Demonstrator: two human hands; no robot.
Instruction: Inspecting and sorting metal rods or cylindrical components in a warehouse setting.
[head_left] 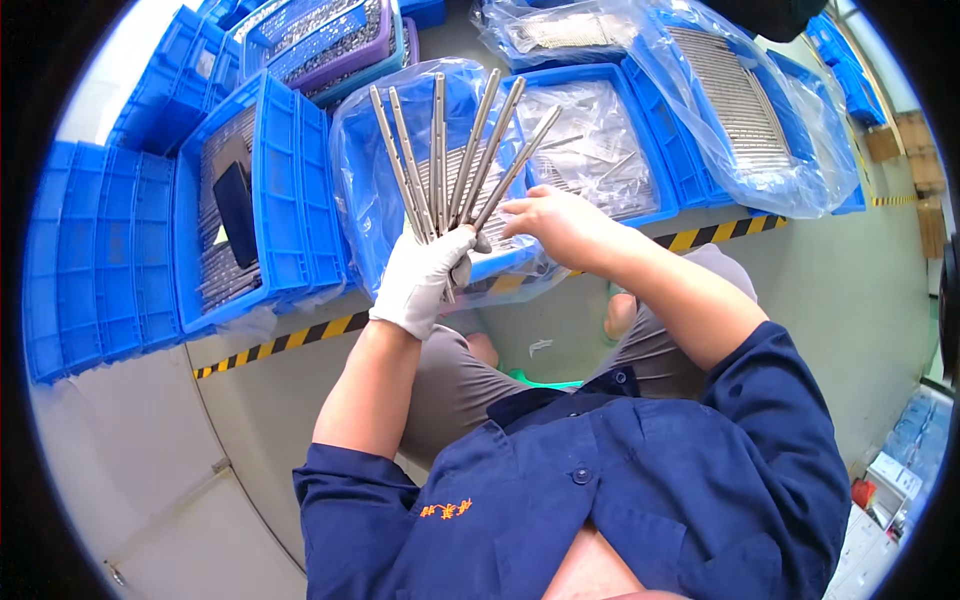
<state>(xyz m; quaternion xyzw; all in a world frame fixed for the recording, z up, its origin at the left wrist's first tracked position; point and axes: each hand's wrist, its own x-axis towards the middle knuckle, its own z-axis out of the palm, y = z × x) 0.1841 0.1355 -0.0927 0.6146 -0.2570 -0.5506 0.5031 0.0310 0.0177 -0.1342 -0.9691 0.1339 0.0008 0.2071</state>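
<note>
Head view: at left, stacked blue plastic crates hold metal parts. At centre, the gloved left hand is clenched around the lower ends of a fan of slotted metal bars, spread upward. The bare right hand pinches the rightmost bar's lower part. Behind, bag-lined crates hold further bars. Yellow-black floor tape runs beneath.
</note>
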